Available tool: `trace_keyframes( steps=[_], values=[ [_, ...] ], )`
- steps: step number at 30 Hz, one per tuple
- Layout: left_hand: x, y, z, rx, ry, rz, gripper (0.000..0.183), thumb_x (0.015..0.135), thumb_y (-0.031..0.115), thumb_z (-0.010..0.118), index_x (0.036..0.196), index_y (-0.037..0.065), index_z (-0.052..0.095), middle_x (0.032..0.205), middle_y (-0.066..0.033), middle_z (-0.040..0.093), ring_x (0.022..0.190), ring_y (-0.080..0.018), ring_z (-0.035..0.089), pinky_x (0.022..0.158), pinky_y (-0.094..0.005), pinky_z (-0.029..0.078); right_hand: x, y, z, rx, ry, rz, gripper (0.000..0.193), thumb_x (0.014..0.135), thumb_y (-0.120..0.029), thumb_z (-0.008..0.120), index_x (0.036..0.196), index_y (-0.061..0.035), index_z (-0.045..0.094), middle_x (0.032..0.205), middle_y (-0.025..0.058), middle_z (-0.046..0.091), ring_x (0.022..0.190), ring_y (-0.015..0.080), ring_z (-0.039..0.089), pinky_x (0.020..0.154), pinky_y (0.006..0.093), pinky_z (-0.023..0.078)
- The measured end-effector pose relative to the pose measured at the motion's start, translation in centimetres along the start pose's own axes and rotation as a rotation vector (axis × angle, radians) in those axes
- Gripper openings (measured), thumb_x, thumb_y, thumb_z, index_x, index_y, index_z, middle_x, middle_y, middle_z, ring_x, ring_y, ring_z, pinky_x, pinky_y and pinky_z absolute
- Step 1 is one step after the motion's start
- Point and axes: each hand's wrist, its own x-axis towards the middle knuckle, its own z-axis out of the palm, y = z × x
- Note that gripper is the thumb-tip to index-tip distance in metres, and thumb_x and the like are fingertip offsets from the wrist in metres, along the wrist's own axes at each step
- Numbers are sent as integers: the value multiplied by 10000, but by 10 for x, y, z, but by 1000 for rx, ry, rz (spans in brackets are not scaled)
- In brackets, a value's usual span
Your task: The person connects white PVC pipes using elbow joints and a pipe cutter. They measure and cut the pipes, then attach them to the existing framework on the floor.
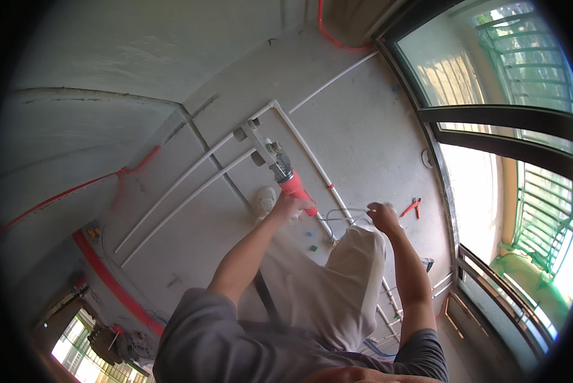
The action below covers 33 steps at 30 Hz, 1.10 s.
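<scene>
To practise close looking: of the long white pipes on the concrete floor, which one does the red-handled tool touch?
The short crosswise pipe between the two fittings; the left hand holds the red-handled tool against it.

A bare grey concrete floor [363, 127] is seen. White pipes [191, 185] are laid across it in long runs — two parallel, one branching. Red-handled pliers [412, 207] and small green fittings [312, 237] are scattered on it — near the window wall.

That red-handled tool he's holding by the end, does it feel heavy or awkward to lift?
Probably front-heavy: the red-handled tool carries a bulky metal head far from the left hand. It looks stiff, not floppy. The grip sits at the handle's tail, so the head may tend to droop.
</scene>
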Motion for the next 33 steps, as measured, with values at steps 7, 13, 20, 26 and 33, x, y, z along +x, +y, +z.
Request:
trace_keyframes(
  steps=[7,13,20,26,33],
  values=[
    [189,-50,108,-133,119,185,212,795,121,795,945,48,665,759,-84,684,524,-176,632,443,-334,488,177,-54,-45,494,-510,-311,661,918,-382,790,1387,31,576,1249,197,702,1144,292,686,997,415,528],
    [318,-59,160,357,784,212,292,844,83,688,1136,81,670,881,-147,750,840,-351,739,728,-441,573,314,-9,-14,1029,-599,-110,524,852,-137,844,1309,-15,619,1152,53,708,1101,147,646,983,324,512],
    [356,-17,214,204,817,198,364,879,193,756,1195,43,657,1037,-177,737,875,-339,730,751,-420,565,386,31,-55,1066,-697,130,356,784,37,771,1125,-29,691,1027,39,701,929,143,666,830,322,539],
    [334,-41,162,35,515,54,366,881,275,811,1116,14,710,995,-133,736,844,-284,700,730,-397,544,378,-5,-116,756,-377,-53,201,799,6,708,996,-15,674,785,32,663,643,122,609,582,310,491],
    [363,-95,-5,-36,725,-140,261,893,211,623,837,-18,736,686,-193,701,596,-302,704,610,-452,557,357,-50,-138,372,-2,-95,138,862,-88,717,942,17,676,713,38,660,578,113,622,528,277,491]
  ],
)
